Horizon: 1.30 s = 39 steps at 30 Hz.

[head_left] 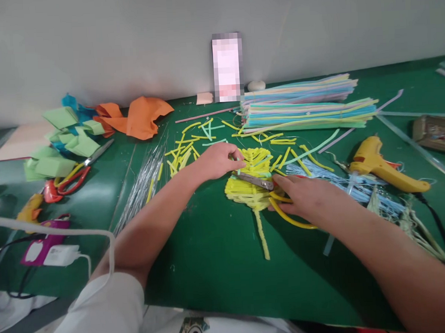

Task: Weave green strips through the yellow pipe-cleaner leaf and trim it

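A bright yellow leaf, built from rows of fuzzy strips with pale green pieces among them, lies on a green table, its broad, ribbed body uneven at the edges and its single slim stalk pointing toward the near side. Metal-bladed scissors, with yellow and red on the handles, reach across the leaf's middle, tips pointing left.

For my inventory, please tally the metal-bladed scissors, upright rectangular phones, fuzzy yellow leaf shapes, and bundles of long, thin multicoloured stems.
Scissors: 2
Phone: 1
Leaf shape: 1
Stem bundles: 2
Total: 6
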Tool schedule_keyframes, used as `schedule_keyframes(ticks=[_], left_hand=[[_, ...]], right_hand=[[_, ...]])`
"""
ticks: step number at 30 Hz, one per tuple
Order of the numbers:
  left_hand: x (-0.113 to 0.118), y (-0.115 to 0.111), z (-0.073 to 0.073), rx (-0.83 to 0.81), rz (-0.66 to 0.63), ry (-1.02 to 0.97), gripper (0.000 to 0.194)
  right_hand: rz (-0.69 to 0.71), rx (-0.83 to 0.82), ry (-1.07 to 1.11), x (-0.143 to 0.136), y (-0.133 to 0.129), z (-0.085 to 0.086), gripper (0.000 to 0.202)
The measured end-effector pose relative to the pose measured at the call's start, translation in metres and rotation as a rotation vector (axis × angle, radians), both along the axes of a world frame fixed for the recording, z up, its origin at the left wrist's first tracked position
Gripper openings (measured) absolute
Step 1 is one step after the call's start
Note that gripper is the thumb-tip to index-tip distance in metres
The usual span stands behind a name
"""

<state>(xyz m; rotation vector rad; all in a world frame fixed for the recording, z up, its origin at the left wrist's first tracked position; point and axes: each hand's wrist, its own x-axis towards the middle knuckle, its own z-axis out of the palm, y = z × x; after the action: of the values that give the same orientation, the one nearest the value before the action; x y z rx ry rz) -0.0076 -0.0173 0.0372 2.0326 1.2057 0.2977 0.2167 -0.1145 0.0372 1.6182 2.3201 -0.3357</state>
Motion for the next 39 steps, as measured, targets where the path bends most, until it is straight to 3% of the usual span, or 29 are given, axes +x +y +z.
schedule_keyframes(ticks=[10,20,25,39], left_hand=[[0.001,0.001,0.001,0.000,0.019,0.014,0.018],[0.007,-0.004,-0.006,-0.010,0.069,-0.052,0.019],[0.012,-0.007,-0.008,-0.015,0.125,-0.064,0.021],[0.012,-0.008,-0.006,-0.029,0.133,0.009,0.026]], right_hand=[[-0.031,0.116,0.051,0.010,-0.005,-0.007,0.056],[-0.027,0.127,-0.012,0.000,-0.006,0.002,0.051],[-0.017,0.141,-0.013,0.000,-0.005,0.002,0.049],[-0.006,0.121,-0.018,0.001,0.003,-0.003,0.053]])
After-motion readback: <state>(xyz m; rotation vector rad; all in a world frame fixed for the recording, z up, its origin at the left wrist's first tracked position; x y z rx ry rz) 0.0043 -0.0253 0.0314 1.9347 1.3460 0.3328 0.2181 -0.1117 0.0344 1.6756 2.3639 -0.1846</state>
